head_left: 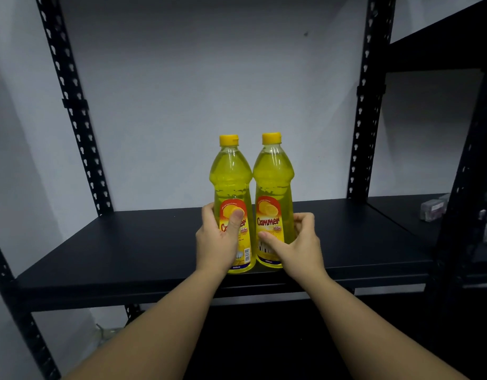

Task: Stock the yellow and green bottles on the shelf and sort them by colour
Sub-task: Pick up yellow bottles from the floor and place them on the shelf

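Observation:
Two yellow bottles with yellow caps and red-and-yellow labels stand upright side by side near the front edge of a black shelf board (127,250). My left hand (217,239) grips the left yellow bottle (231,176) low down, thumb across its label. My right hand (297,242) grips the right yellow bottle (274,174) at its lower half, thumb on the label. The two bottles touch or nearly touch. No green bottle is in view.
Black perforated uprights stand at the back left (72,111) and back right (366,105) of the shelf, with a white wall behind. A neighbouring black rack on the right holds small wrapped packs (433,209). A lower shelf level sits dark beneath.

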